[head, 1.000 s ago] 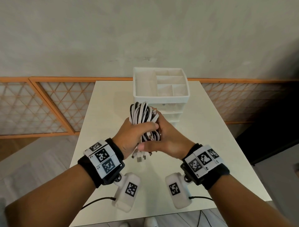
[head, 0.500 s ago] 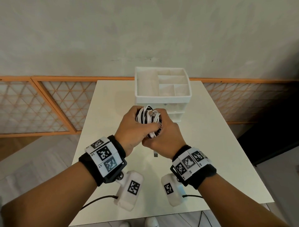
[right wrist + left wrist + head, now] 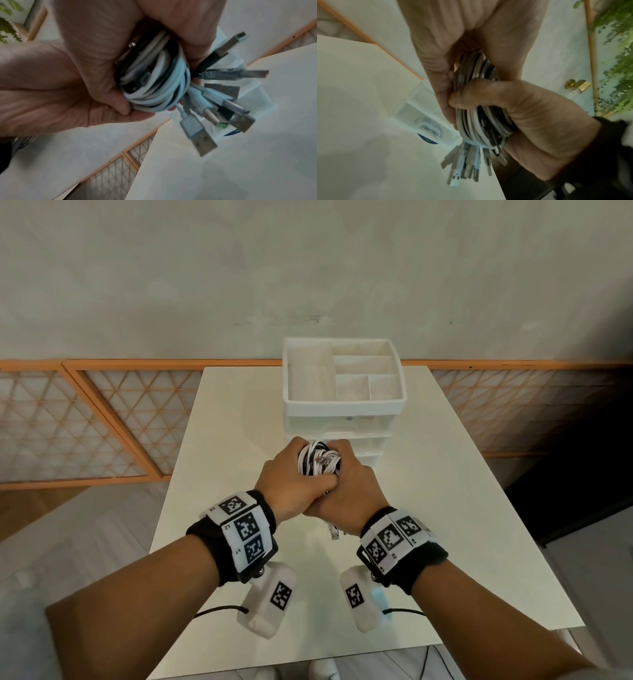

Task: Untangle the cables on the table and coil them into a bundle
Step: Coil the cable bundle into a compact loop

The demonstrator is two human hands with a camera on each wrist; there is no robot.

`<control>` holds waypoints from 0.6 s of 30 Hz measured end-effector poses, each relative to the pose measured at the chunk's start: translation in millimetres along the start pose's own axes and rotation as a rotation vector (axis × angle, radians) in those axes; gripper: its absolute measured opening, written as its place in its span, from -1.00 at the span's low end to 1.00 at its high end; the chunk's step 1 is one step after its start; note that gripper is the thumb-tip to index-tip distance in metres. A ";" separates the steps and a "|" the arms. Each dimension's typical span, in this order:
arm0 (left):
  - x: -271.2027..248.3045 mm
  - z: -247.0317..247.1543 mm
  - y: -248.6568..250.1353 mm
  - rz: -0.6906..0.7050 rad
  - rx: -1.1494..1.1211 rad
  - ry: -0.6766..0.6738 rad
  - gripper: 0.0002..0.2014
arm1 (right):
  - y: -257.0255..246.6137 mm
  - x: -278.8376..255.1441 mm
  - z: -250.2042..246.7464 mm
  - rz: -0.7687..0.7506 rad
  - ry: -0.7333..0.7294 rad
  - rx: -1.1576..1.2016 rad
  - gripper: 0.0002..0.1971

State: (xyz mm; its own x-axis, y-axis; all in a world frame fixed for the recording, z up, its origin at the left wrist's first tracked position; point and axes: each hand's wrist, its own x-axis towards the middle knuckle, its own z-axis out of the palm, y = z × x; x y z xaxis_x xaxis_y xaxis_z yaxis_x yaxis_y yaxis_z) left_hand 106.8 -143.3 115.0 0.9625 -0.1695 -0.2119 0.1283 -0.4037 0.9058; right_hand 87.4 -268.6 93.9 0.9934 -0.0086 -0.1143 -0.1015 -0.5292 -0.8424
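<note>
A bundle of white and black cables (image 3: 318, 462) is coiled tight and clasped between both hands above the white table (image 3: 452, 508). My left hand (image 3: 291, 475) wraps it from the left, and my right hand (image 3: 352, 484) wraps it from the right, thumbs meeting at the near side. In the left wrist view the cable loops (image 3: 481, 121) run through the two fists and several USB plugs (image 3: 467, 166) hang below. The right wrist view shows the same coil (image 3: 154, 81) with plugs (image 3: 223, 105) fanning out to the right. One plug (image 3: 334, 533) peeks out under my right wrist.
A white drawer organiser (image 3: 342, 404) with open top compartments stands just behind the hands, at the table's far middle. A wall with an orange lattice panel (image 3: 113, 419) runs behind the table. The table's front edge lies under my forearms.
The upright loops have been folded down and squeezed between both hands. Both hands have shifted forward towards the organiser, and the right hand has closed over the coil from the right.
</note>
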 end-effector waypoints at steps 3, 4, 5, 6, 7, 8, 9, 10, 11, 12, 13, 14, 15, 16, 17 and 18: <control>3.3 -1.2 -2.2 -0.019 0.017 -0.046 -0.61 | 4.6 4.5 -1.8 0.021 -0.046 0.049 -0.05; 5.3 -0.9 -3.5 -0.031 0.017 -0.059 -0.60 | 6.2 6.2 -3.3 0.031 -0.063 0.061 -0.06; 8.6 -0.1 -4.8 -0.041 0.021 -0.069 -0.59 | 7.6 8.1 -4.3 0.035 -0.069 0.059 -0.09; 11.7 0.3 -5.0 -0.050 0.036 -0.083 -0.58 | 9.0 10.5 -4.7 0.038 -0.068 0.045 -0.13; 15.2 0.8 -4.9 -0.061 0.064 -0.098 -0.57 | 10.6 13.2 -4.1 0.042 -0.065 0.021 -0.16; 18.7 1.7 -4.8 -0.075 0.097 -0.107 -0.59 | 12.0 15.9 -3.3 0.047 -0.060 -0.008 -0.17; 21.7 2.9 -5.2 -0.089 0.130 -0.109 -0.61 | 14.3 18.5 -2.4 0.052 -0.053 -0.040 -0.17; 24.7 4.2 -6.1 -0.106 0.163 -0.105 -0.62 | 17.0 21.8 -1.1 0.058 -0.047 -0.075 -0.18; 27.5 5.8 -7.0 -0.126 0.189 -0.108 -0.61 | 20.3 25.3 0.0 0.062 -0.045 -0.116 -0.19; 29.9 7.4 -7.9 -0.145 0.198 -0.128 -0.58 | 23.4 27.9 0.8 0.070 -0.051 -0.166 -0.21; 32.7 9.1 -9.3 -0.162 0.186 -0.173 -0.54 | 26.9 30.1 0.8 0.081 -0.062 -0.219 -0.23; 36.1 10.2 -11.0 -0.174 0.156 -0.223 -0.56 | 31.1 32.2 0.5 0.097 -0.072 -0.269 -0.26; 38.1 10.7 -10.8 -0.179 0.123 -0.273 -0.64 | 36.0 34.2 -0.4 0.116 -0.077 -0.301 -0.28; 39.2 10.2 -9.7 -0.190 0.091 -0.316 -0.72 | 41.8 36.1 -2.0 0.138 -0.074 -0.316 -0.30; 42.8 10.5 -11.3 -0.215 0.061 -0.343 -0.72 | 48.4 38.1 -4.2 0.163 -0.064 -0.319 -0.32; 48.1 11.0 -13.8 -0.243 0.016 -0.355 -0.63 | 54.0 39.8 -7.7 0.191 -0.048 -0.319 -0.33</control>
State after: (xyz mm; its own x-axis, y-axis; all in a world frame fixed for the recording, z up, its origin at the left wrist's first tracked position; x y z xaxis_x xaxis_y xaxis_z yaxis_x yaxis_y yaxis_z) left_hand 148.7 -155.8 88.2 0.7621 -0.3659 -0.5342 0.3349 -0.4833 0.8088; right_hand 121.9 -304.1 48.0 0.9538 -0.0972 -0.2843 -0.2557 -0.7594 -0.5982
